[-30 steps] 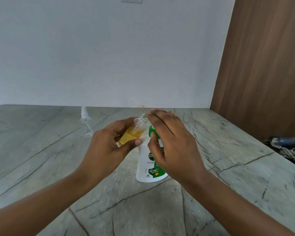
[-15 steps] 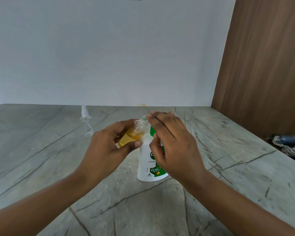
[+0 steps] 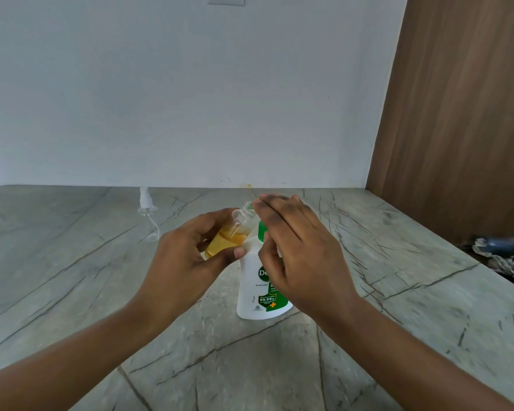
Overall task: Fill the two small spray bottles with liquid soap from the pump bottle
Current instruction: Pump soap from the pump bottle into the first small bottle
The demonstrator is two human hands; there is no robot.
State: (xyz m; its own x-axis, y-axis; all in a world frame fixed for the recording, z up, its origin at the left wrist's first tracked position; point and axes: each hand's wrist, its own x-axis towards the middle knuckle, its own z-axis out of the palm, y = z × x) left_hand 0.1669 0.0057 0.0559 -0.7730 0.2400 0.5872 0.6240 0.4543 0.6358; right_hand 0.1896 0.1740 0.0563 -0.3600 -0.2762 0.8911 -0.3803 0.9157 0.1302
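Note:
A small clear spray bottle [image 3: 229,235], uncapped and partly filled with orange-yellow liquid, is tilted in my left hand [image 3: 184,256], its open neck pointing up and to the right. The white pump bottle [image 3: 255,292] with a green label stands upright on the grey marble counter [image 3: 72,277] just behind it. My right hand [image 3: 297,247] lies over the pump head, fingers stretched across the top and thumb against the bottle's neck. The pump head and nozzle are hidden under that hand. The small bottle's mouth sits right at my right fingertips.
A loose spray head with its curved dip tube [image 3: 145,206] stands at the back left of the counter near the white wall. A wooden panel [image 3: 457,114] rises on the right. Crumpled cloth [image 3: 505,259] lies past the counter's right edge.
Almost nothing has moved. Both hands keep their places on the small bottle and the pump bottle; my view has only drifted slightly.

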